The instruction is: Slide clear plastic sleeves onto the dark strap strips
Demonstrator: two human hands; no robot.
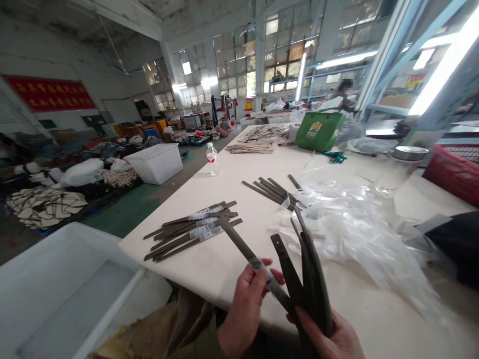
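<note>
My left hand (pixel 249 299) pinches a long dark strip (pixel 239 242) near a band of clear wrapping at its middle. The strip slants from the table's middle down toward my right hand (pixel 329 331), which is closed around a fanned bunch of dark strips (pixel 310 269). One strip with a small hole near its end leans apart from that bunch. Left of my hands, a pile of wrapped dark strips (pixel 194 229) lies on the table, clear plastic around their middles. More dark strips (pixel 271 192) lie beyond my hands, partly beneath plastic.
Crumpled clear plastic bags (pixel 359 224) cover the right of the pale table (pixel 179 194). A water bottle (pixel 212 159) stands at the left edge. Farther back are pale strips (pixel 250 148) and a green bag (pixel 320 130). A white bin (pixel 71 244) stands at lower left.
</note>
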